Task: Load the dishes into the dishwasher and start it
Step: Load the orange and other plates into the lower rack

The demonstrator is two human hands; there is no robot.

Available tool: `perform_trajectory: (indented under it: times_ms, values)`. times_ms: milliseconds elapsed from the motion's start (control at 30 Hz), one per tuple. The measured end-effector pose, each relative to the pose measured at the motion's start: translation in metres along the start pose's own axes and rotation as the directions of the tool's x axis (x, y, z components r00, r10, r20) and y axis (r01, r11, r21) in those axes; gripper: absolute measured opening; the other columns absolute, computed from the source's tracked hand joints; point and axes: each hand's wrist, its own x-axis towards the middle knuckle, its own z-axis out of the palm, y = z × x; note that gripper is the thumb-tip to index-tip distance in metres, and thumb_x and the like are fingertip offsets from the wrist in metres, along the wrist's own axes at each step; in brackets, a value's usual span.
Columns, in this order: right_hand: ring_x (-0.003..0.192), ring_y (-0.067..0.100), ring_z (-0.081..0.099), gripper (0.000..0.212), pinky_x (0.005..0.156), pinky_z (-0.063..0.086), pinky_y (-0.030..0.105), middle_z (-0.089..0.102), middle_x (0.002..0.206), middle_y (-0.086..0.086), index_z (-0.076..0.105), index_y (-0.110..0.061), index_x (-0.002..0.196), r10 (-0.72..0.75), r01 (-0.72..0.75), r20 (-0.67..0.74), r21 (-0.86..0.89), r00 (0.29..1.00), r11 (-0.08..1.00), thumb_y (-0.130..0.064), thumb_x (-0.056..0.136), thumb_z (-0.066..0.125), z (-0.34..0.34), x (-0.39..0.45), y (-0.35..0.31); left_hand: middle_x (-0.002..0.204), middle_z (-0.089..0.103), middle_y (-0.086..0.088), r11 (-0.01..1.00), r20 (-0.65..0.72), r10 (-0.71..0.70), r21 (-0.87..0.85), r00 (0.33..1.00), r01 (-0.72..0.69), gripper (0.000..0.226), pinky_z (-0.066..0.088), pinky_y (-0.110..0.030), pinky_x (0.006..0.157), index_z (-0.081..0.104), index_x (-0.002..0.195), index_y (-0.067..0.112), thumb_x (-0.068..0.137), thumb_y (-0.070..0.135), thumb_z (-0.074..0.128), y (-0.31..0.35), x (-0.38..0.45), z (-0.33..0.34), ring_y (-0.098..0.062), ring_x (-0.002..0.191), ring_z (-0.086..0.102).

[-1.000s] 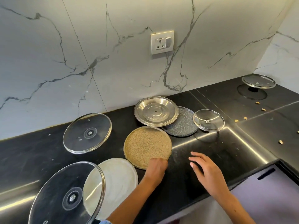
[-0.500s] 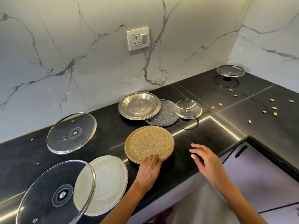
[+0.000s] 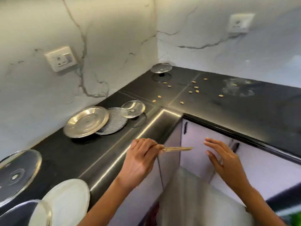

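Note:
My left hand (image 3: pixel 140 159) grips the tan speckled plate (image 3: pixel 179 149) by its rim and holds it level off the front edge of the black counter (image 3: pixel 78 154), so I see it edge-on. To its right my right hand (image 3: pixel 223 162) hovers with straight fingers, apart from the plate, in front of the white cabinet doors. On the counter lie a steel plate (image 3: pixel 86 121), a grey speckled plate (image 3: pixel 114 121) partly under it, a small glass lid (image 3: pixel 132 109) and a white plate (image 3: pixel 65 201) at the lower left.
Glass lids lie at the left edge (image 3: pixel 17 173) and in the far corner (image 3: pixel 161 68). Small yellowish scraps (image 3: pixel 194 87) dot the right run of the counter. White cabinet doors (image 3: pixel 203 152) with dark handles stand below the counter. A marble wall with sockets (image 3: pixel 61 58) rises behind.
My left hand has lifted the tan plate off the counter and carried it right, past the counter's edge. The view has swung right toward the corner; my right hand has moved in front of the cabinets.

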Motion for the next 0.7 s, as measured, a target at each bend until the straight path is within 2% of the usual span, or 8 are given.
perform_trajectory:
  times_ms: [100,167,300,400,500,567,633,700]
  values:
    - [0.11,0.017,0.058,0.04,0.092,0.046,0.027,0.06,0.123,0.004,0.061,-0.01,0.118,0.125,-0.131,-0.087,-0.066,0.988,0.989,-0.036,0.094,0.043,-0.07,-0.06,0.021,0.091,0.054,0.001,0.977,0.071,0.128,-0.181,0.989,-0.113,0.01,0.04,-0.029,0.075,0.06,0.1,0.016,0.094,0.016,0.052,0.068,0.033,0.049,-0.019,0.077,0.055]
    - [0.111,0.016,0.057,0.046,0.092,0.046,0.029,0.059,0.125,0.001,0.061,-0.011,0.119,0.226,-0.238,-0.132,-0.082,0.965,0.968,-0.044,0.096,0.039,-0.113,-0.104,0.033,0.089,0.057,0.0,0.942,0.113,0.193,-0.298,0.975,-0.152,0.016,0.04,-0.029,0.077,0.062,0.098,0.017,0.097,0.02,0.046,0.119,0.048,0.081,-0.019,0.078,0.056]
    - [0.112,0.01,0.05,0.061,0.094,0.039,0.021,0.057,0.124,-0.001,0.056,-0.013,0.123,0.394,-0.422,-0.176,-0.167,0.902,0.891,-0.06,0.086,0.047,-0.196,-0.216,0.047,0.09,0.061,-0.003,0.789,0.161,0.424,-0.548,0.891,-0.277,0.025,0.04,-0.029,0.078,0.069,0.093,0.011,0.095,0.018,0.045,0.252,0.062,0.144,-0.02,0.08,0.056]
    - [0.102,0.016,0.057,0.044,0.085,0.045,0.025,0.065,0.111,0.002,0.054,-0.02,0.118,0.531,-0.565,-0.198,-0.221,0.824,0.795,-0.044,0.082,0.055,-0.233,-0.302,0.053,0.095,0.063,-0.003,0.629,0.121,0.584,-0.693,0.803,-0.352,0.025,0.04,-0.032,0.079,0.069,0.095,0.011,0.094,0.016,0.044,0.345,0.061,0.179,-0.02,0.085,0.056]
    - [0.076,0.023,0.067,0.025,0.058,0.05,0.029,0.071,0.087,0.001,0.063,-0.026,0.104,0.679,-0.769,-0.367,-0.224,0.636,0.599,-0.033,0.081,0.055,-0.259,-0.382,0.053,0.095,0.066,-0.004,0.482,0.078,0.718,-0.774,0.692,-0.412,0.025,0.04,-0.031,0.079,0.071,0.093,0.012,0.091,0.017,0.047,0.432,0.052,0.205,-0.021,0.086,0.057]
    - [0.067,0.025,0.065,0.013,0.051,0.046,0.029,0.07,0.076,-0.001,0.065,-0.024,0.092,0.752,-0.882,-0.461,-0.221,0.471,0.417,-0.03,0.081,0.062,-0.272,-0.427,0.05,0.098,0.066,-0.003,0.41,0.084,0.774,-0.822,0.628,-0.395,0.025,0.041,-0.031,0.079,0.072,0.098,0.013,0.09,0.017,0.049,0.483,0.044,0.22,-0.021,0.087,0.057]
    - [0.061,0.028,0.063,0.008,0.046,0.041,0.029,0.066,0.067,0.001,0.063,-0.02,0.082,0.774,-0.952,-0.554,-0.175,0.307,0.253,-0.025,0.081,0.069,-0.281,-0.462,0.05,0.103,0.066,-0.002,0.392,0.11,0.786,-0.85,0.608,-0.353,0.027,0.042,-0.031,0.081,0.07,0.106,0.012,0.091,0.017,0.049,0.522,0.038,0.237,-0.02,0.092,0.058]
    - [0.053,0.03,0.06,0.014,0.041,0.036,0.029,0.062,0.06,0.003,0.059,-0.018,0.077,0.76,-0.988,-0.631,-0.11,0.157,0.113,-0.021,0.079,0.072,-0.285,-0.494,0.057,0.107,0.065,-0.002,0.393,0.149,0.782,-0.872,0.605,-0.293,0.028,0.042,-0.03,0.084,0.068,0.111,0.011,0.094,0.02,0.048,0.555,0.03,0.261,-0.019,0.096,0.059]
